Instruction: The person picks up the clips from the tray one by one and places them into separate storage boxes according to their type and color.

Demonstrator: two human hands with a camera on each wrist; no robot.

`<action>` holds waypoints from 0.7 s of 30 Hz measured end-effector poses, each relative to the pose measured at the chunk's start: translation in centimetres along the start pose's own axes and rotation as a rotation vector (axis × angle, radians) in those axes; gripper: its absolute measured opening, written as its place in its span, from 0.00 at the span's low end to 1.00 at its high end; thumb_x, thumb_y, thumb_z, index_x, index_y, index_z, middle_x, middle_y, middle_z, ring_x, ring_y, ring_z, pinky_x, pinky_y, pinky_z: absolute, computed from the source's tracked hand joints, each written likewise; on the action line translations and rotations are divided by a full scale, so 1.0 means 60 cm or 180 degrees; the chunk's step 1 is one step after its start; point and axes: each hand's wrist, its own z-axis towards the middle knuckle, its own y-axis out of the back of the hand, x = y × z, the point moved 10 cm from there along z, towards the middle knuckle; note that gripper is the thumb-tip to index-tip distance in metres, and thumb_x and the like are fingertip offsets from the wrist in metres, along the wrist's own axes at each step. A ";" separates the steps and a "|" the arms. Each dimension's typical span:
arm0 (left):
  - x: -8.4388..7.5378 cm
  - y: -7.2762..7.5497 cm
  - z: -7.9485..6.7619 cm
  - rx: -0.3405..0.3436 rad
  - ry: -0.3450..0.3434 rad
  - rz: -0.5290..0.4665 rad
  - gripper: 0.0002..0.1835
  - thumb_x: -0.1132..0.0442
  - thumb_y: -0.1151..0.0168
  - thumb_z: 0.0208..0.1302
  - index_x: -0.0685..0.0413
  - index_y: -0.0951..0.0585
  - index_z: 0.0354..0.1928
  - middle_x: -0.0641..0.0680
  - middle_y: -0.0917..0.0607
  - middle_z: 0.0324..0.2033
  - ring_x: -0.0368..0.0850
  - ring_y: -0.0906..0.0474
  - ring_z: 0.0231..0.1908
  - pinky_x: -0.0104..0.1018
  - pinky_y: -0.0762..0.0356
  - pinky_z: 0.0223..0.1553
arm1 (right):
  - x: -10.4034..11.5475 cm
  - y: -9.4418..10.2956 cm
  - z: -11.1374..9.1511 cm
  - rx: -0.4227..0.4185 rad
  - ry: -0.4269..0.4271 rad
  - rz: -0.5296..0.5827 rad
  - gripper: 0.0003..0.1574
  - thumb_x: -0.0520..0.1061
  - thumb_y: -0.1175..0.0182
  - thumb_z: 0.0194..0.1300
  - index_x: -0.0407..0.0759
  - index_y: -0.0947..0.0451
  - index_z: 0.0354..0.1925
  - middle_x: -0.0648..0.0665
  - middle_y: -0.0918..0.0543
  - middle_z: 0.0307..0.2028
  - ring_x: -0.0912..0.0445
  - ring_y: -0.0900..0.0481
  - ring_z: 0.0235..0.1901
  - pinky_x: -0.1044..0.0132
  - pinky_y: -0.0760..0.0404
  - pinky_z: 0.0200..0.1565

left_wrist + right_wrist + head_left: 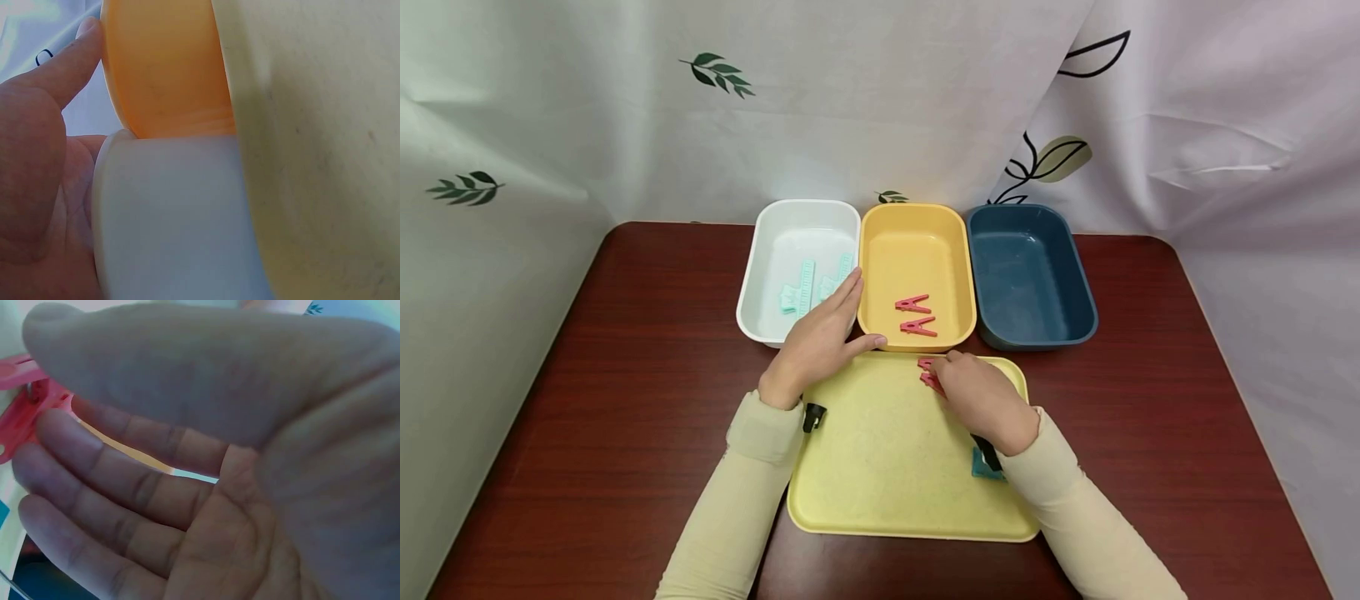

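My right hand [985, 400] pinches a red clothespin [28, 397] between thumb and fingertips, over the far right part of the yellow tray [880, 467]. Its prongs point left in the head view, and the fingers hide the rest. My left hand [820, 343] has its fingers straight along the side of the white bin [760, 275], with the thumb stretched to the front rim of the orange bin [917, 218]. Two more red clothespins [917, 326] lie inside the orange bin. In the white bin are two mint-green clips [806, 287], one partly behind the left fingers.
A dark blue bin [1030, 283] stands to the right of the orange one. On the tray, a teal piece [985, 467] lies partly under the right wrist. The dark red tabletop [625, 400] extends to both sides, and a patterned white curtain [812, 108] hangs behind.
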 end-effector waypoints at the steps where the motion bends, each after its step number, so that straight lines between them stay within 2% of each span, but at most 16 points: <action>1: 0.000 0.000 0.000 -0.0001 0.0000 -0.0003 0.53 0.38 0.37 0.66 0.62 0.51 0.79 0.53 0.54 0.80 0.49 0.50 0.76 0.46 0.44 0.73 | -0.001 -0.001 0.001 0.0007 0.0007 -0.0014 0.07 0.36 0.40 0.72 0.35 0.18 0.45 0.38 0.20 0.33 0.47 0.21 0.35 0.55 0.18 0.37; 9: -0.001 0.000 0.000 0.0004 0.0020 0.0018 0.53 0.38 0.37 0.67 0.61 0.51 0.79 0.53 0.54 0.80 0.49 0.49 0.76 0.46 0.43 0.72 | -0.004 -0.008 0.006 0.0033 0.0048 -0.0064 0.08 0.29 0.41 0.69 0.35 0.19 0.44 0.37 0.20 0.35 0.46 0.20 0.36 0.54 0.17 0.38; 14: -0.001 0.000 0.001 0.0007 0.0021 -0.0006 0.53 0.40 0.36 0.66 0.62 0.51 0.79 0.53 0.54 0.80 0.50 0.50 0.76 0.47 0.43 0.73 | -0.003 -0.013 0.008 0.0036 0.0031 -0.0025 0.10 0.33 0.42 0.72 0.36 0.19 0.49 0.38 0.20 0.37 0.47 0.20 0.38 0.52 0.16 0.37; 18: -0.001 0.000 0.001 0.0002 0.0021 0.0008 0.52 0.39 0.37 0.67 0.61 0.51 0.79 0.54 0.53 0.80 0.50 0.49 0.76 0.47 0.43 0.73 | 0.000 -0.015 0.009 0.0019 0.0044 0.0031 0.12 0.38 0.44 0.75 0.38 0.20 0.53 0.39 0.18 0.41 0.47 0.19 0.42 0.51 0.16 0.41; 21: 0.000 -0.001 0.002 0.0008 0.0015 0.0033 0.53 0.38 0.38 0.67 0.61 0.51 0.79 0.54 0.53 0.80 0.50 0.49 0.76 0.46 0.43 0.72 | 0.003 -0.017 0.010 0.0006 0.0052 0.0046 0.11 0.37 0.44 0.75 0.39 0.21 0.52 0.40 0.18 0.41 0.47 0.18 0.42 0.51 0.16 0.41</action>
